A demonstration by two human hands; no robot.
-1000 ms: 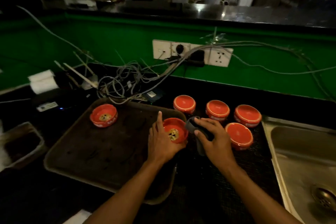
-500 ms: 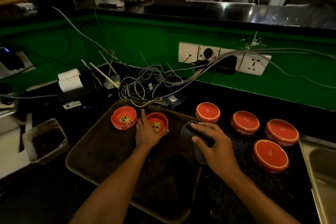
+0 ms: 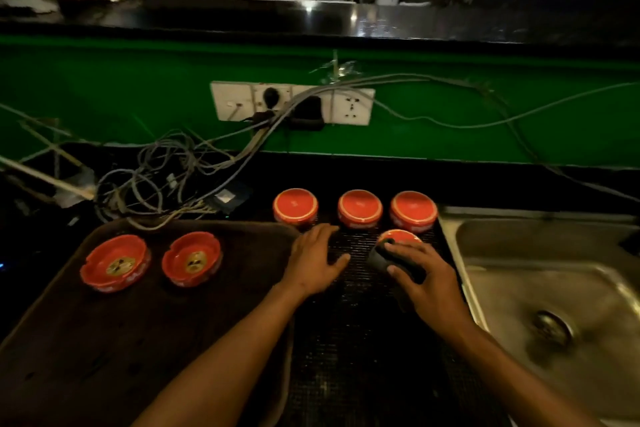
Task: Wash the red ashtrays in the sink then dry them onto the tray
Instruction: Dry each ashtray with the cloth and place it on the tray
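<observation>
Left hand [image 3: 313, 262], fingers straight and spread, palm down over the black mesh drying mat [image 3: 360, 350], holding nothing, just right of the tray's edge and just short of the nearest upturned ashtray. Right hand [image 3: 420, 279], fingers curled round a crumpled dark grey cloth [image 3: 381, 258], held close against the nearest of four inverted red ashtrays. Two round red ceramic ashtrays with notched rims, upright, side by side near the far edge of the dark brown rectangular plastic tray [image 3: 104, 357]: left upright ashtray [image 3: 116, 263] and right upright ashtray [image 3: 192, 260], each with a pale emblem on the bowl floor, close together but apart. Four further red ashtrays base-up on the mat: far left inverted ashtray [image 3: 295, 206], far middle inverted ashtray [image 3: 360, 208], far right inverted ashtray [image 3: 413, 211] in a row, and near inverted ashtray [image 3: 400, 236], partly hidden behind cloth and fingers. Stainless steel sink [image 3: 540, 274] with round drain [image 3: 552, 329] immediately right of the mat. Behind, green wall panel [image 3: 104, 87] bearing a white multi-socket plate [image 3: 292, 102]; tangle of grey cables [image 3: 156, 180] on the black counter beyond the tray. Upper background dim and blurred; details not discernible.
</observation>
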